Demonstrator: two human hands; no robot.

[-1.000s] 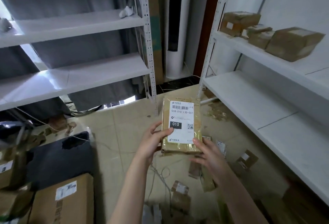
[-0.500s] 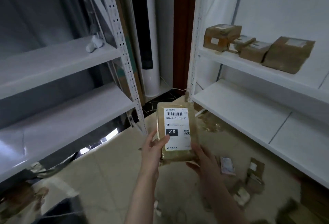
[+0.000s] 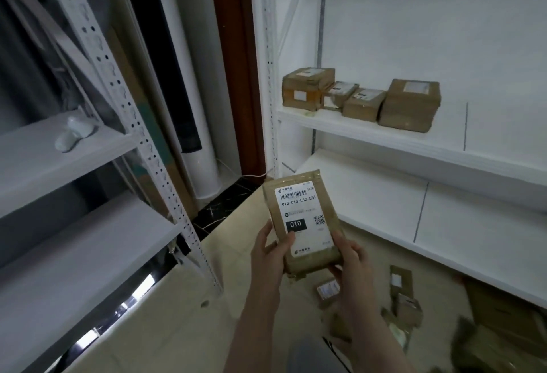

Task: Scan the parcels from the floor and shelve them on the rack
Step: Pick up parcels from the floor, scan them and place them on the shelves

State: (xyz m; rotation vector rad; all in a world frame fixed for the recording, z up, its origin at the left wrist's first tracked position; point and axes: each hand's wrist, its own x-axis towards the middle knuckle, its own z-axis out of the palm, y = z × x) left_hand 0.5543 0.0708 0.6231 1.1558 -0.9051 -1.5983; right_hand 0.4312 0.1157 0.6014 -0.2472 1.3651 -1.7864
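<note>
I've turned away from the floor toward the white rack (image 3: 384, 138), and the parcel (image 3: 302, 218) has come up with me. My left hand (image 3: 270, 257) and right hand (image 3: 349, 260) keep their grip on its lower end, label up. Shelving it beside the boxes (image 3: 408, 106) looks next.

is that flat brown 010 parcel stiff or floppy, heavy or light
Probably stiff: the flat brown taped parcel stands straight, held only at its lower end. Likely light: left hand and right hand pinch its edges. Shiny tape may slip.
</note>
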